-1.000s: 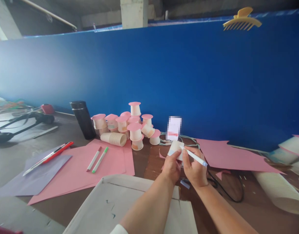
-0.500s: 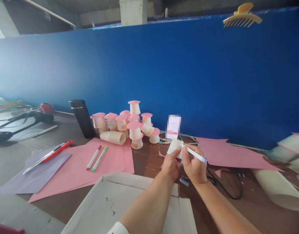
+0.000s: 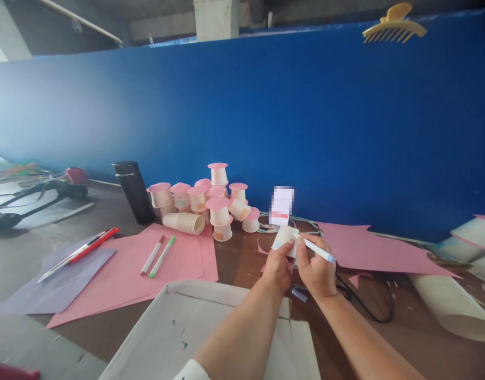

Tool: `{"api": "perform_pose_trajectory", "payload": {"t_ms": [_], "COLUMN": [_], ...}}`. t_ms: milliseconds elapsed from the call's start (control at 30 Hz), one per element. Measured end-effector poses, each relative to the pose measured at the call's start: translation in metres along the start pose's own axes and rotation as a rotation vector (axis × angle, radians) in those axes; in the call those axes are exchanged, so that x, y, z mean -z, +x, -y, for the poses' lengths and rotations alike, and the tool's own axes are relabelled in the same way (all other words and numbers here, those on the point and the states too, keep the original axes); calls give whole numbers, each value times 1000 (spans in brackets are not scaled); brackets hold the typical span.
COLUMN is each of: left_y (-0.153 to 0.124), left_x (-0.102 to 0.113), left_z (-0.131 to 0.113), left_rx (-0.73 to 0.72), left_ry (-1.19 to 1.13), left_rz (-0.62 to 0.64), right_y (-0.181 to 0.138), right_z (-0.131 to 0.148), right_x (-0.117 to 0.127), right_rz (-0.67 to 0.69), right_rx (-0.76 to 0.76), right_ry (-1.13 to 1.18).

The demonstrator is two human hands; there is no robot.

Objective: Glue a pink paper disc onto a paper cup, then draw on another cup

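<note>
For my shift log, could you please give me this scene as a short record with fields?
Left hand: holds paper cup
Right hand: holds white pen, tip against the cup
Behind: pile of pink-topped cups, black flask
Left: two markers on a pink sheet
Backdrop: blue partition, yellow hair claw on top

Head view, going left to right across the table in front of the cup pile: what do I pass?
Red-handled tool → two markers → left hand, gripping a paper cup → right hand, gripping a white pen → pale paper roll.
</note>
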State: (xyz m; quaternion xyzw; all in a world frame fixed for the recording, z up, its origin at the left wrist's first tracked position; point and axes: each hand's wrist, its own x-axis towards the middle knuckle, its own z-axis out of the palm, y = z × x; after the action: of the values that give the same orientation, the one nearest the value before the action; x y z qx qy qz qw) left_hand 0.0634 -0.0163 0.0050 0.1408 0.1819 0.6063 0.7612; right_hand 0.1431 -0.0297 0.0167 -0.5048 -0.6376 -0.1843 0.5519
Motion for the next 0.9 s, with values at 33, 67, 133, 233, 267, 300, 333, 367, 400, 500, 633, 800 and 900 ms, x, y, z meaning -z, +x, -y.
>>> {"api": "perform_pose_trajectory", "payload": {"t_ms": [33, 67, 133, 233, 267, 300, 333, 367, 400, 500, 633, 800, 900], "left_y": [0, 0, 0, -1, -1, -1, -1, -1, -1, -1, 0, -1, -2], "left_x": [0, 0, -1, -2, -2, -2, -2, -2, -2, -2, -1, -2, -2], "left_z": [0, 0, -1, -2, -3, -3, -3, -4, -4, -3, -3, -3, -4], "left_rx": [2, 4, 7, 10, 13, 16, 22, 29, 36, 46, 51, 43, 55], "left_ry": [4, 11, 19, 14, 12, 10, 8, 5, 0, -11, -8, -19, -24], "left_rz": [-2, -4, -2, 6, 5, 2, -5, -14, -24, -48, -62, -48, -53], "right_y": [0, 0, 0, 0, 0, 1, 1, 1, 1, 1, 0, 0, 0], "right_z": [0, 0, 0, 0, 0, 0, 0, 0, 0, 0, -1, -1, 0], "right_x": [0, 0, 0, 0, 0, 0, 0, 0, 1, 1, 0, 0, 0], "right_rz": [3, 5, 6, 8, 9, 9, 10, 11, 11, 15, 15, 21, 20], "right_rx": [-1, -1, 2, 4, 4, 5, 7, 8, 8, 6, 6, 7, 7], "right_ry": [-2, -4, -9, -14, -15, -15, -15, -14, -14, -15, -19, -19, -17]}}
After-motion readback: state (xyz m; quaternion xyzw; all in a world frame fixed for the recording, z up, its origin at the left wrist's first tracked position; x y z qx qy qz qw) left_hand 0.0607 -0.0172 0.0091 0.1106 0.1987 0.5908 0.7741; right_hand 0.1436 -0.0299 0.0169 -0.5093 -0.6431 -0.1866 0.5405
